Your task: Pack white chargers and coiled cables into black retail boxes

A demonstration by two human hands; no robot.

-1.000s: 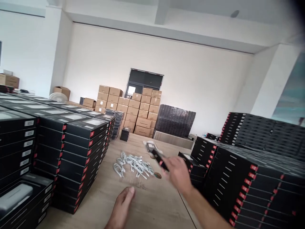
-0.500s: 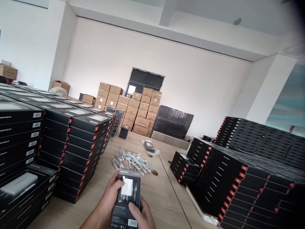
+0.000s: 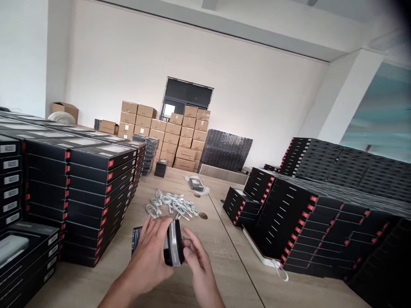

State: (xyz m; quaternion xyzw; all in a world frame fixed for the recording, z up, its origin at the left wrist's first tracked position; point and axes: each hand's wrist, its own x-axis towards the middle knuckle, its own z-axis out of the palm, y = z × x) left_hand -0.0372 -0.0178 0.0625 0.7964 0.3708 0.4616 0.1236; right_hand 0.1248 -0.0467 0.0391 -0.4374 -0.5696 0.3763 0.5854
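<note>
My left hand (image 3: 150,246) is wrapped over a black charger box (image 3: 174,244), its fingers closed across the top. The box is turned on its side, with a narrow end carrying a grey stripe toward my right hand. Part of its printed dark face shows left of my fingers; the rest is under my palm. Close beside that narrow end is my right hand (image 3: 199,261), fingers bent but apart, the index finger raised. Whether its fingertips touch the box is hard to make out. Just beyond lie several bundled white cables (image 3: 175,204) on the wooden table (image 3: 224,269).
Tall stacks of black boxes (image 3: 86,201) stand at left, and more black box stacks (image 3: 285,222) at right beside a white-edged board (image 3: 257,248). A small packaged box (image 3: 195,184) lies farther back. Brown cartons (image 3: 173,139) are piled by the wall.
The box has turned from its windowed face toward me onto its side. My left hand has moved over it, and my right hand has let go. The view has shifted slightly right and down.
</note>
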